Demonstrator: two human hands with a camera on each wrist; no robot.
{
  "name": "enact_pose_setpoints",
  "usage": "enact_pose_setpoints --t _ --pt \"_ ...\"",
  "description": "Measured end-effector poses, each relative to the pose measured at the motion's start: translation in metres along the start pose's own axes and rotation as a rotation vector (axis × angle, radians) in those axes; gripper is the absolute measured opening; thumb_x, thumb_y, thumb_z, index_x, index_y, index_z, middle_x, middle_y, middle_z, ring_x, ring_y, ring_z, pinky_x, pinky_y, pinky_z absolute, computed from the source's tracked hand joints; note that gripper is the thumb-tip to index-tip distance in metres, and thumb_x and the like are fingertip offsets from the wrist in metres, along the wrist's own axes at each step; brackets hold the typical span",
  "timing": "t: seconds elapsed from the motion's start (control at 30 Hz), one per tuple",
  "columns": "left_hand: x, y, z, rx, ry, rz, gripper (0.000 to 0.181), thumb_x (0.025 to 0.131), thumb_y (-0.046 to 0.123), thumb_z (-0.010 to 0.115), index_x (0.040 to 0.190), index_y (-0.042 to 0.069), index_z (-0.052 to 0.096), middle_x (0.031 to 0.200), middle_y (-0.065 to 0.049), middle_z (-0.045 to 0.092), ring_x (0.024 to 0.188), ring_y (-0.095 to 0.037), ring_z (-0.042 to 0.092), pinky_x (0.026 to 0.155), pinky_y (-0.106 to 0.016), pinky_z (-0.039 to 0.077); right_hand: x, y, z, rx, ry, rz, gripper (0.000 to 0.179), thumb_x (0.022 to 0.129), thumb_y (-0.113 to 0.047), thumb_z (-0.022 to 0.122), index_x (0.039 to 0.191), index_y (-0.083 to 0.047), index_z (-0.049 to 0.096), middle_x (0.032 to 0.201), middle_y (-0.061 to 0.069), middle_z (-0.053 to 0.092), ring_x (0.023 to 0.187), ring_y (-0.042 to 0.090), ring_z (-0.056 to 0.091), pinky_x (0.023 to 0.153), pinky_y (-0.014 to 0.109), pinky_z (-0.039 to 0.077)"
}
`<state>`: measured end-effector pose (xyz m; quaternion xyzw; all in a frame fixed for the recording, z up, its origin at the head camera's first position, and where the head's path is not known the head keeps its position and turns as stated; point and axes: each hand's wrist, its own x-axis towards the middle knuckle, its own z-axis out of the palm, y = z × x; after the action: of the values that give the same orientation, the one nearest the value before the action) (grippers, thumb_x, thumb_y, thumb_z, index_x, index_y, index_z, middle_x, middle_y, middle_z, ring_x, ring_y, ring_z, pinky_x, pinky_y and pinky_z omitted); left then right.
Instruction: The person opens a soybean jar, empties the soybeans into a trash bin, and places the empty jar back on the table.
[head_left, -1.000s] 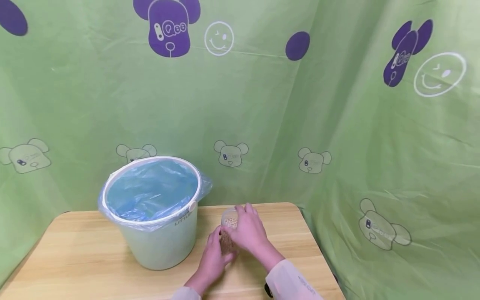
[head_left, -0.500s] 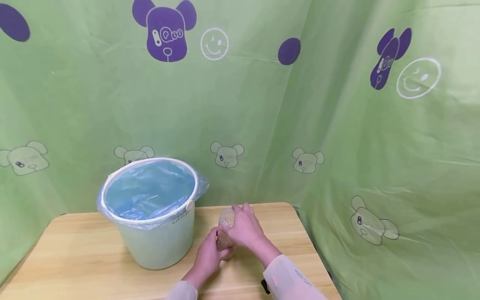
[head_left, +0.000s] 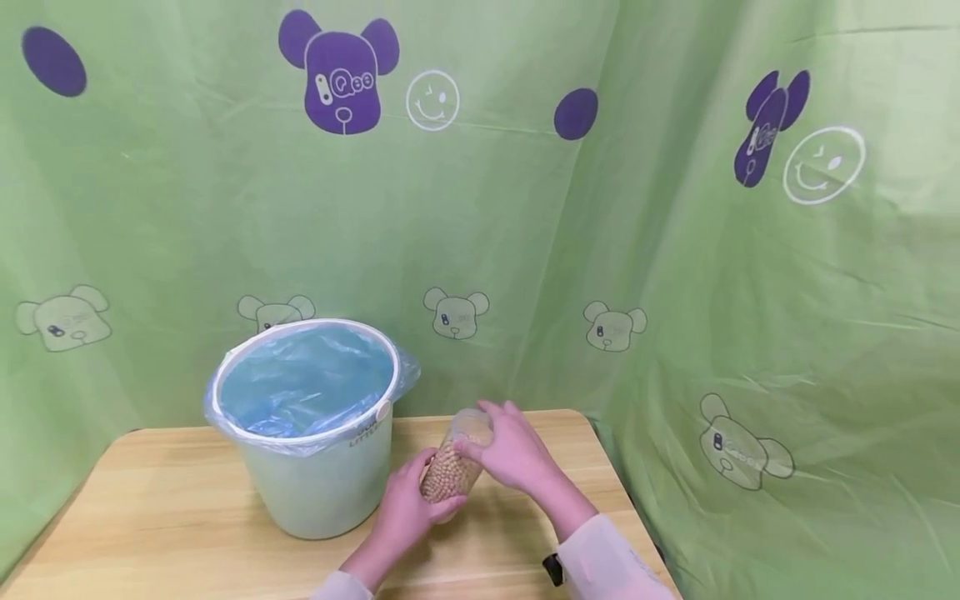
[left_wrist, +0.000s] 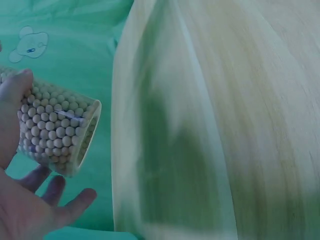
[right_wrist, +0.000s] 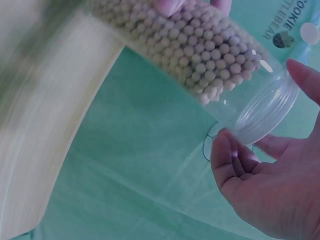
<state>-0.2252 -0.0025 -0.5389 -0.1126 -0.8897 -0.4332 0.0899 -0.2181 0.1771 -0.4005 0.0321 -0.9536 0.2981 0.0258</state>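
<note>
A clear plastic jar [head_left: 450, 475] of small round beige beads is held tilted above the table, right of the bucket. My left hand [head_left: 408, 504] grips its lower part; in the left wrist view the thumb lies on the jar's side [left_wrist: 52, 122] and other fingers spread near the base. At the upper end, my right hand [head_left: 513, 446] holds the jar, thumb and fingers curled about the clear rim [right_wrist: 265, 107] in the right wrist view. Beads stop short of that end. Whether a clear lid sits on it, I cannot tell.
A pale green bucket [head_left: 318, 492] lined with a blue plastic bag [head_left: 307, 379] stands on the wooden table [head_left: 172, 500] to the left of my hands. Green printed cloth [head_left: 487, 208] hangs behind and to the right, close to the table's edges.
The jar has tipped more, so its bead-filled side shows, and it has come up slightly. My right hand has shifted right with the jar's top; my left hand has moved a little left.
</note>
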Motion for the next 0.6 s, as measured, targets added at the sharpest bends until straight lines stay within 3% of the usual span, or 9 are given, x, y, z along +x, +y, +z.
enact_pose_setpoints --t 0.1,0.27,0.43,0.6 --pt "-0.004 0.003 -0.008 -0.028 -0.007 0.038 0.088 0.074 0.048 0.098 0.145 0.012 0.059 0.131 -0.018 0.075 0.112 -0.034 0.072 0.095 -0.057 0.064 -0.004 0.003 -0.006 0.015 -0.019 -0.027 0.074 0.098 -0.056 0.073 0.161 -0.024 0.052 0.172 0.027 0.039 0.157 0.057 0.037 0.115 0.085 0.037" --pt "-0.013 0.004 -0.018 -0.036 -0.036 0.066 0.091 0.074 0.049 0.098 0.145 0.011 0.058 0.129 -0.017 0.073 0.109 -0.031 0.071 0.093 -0.054 0.064 -0.008 0.015 -0.013 0.065 -0.075 -0.061 0.065 0.100 -0.055 0.070 0.156 -0.025 0.056 0.154 0.023 0.058 0.134 0.047 0.063 0.105 0.077 0.053" --pt "-0.023 0.003 -0.025 -0.051 -0.033 0.039 0.093 0.070 0.050 0.100 0.146 0.016 0.060 0.126 -0.013 0.068 0.108 -0.024 0.066 0.095 -0.053 0.062 -0.011 0.023 -0.021 0.215 -0.200 -0.059 0.062 0.101 -0.048 0.072 0.154 -0.019 0.055 0.129 0.017 0.066 0.112 0.031 0.068 0.090 0.054 0.063" --pt "-0.033 0.002 -0.029 -0.093 -0.044 0.020 0.093 0.067 0.051 0.101 0.145 0.019 0.061 0.124 -0.007 0.063 0.105 -0.017 0.062 0.096 -0.047 0.059 -0.014 0.026 -0.027 0.351 -0.348 -0.048 0.060 0.101 -0.040 0.073 0.151 -0.014 0.052 0.110 0.016 0.063 0.083 0.021 0.060 0.065 0.027 0.051"
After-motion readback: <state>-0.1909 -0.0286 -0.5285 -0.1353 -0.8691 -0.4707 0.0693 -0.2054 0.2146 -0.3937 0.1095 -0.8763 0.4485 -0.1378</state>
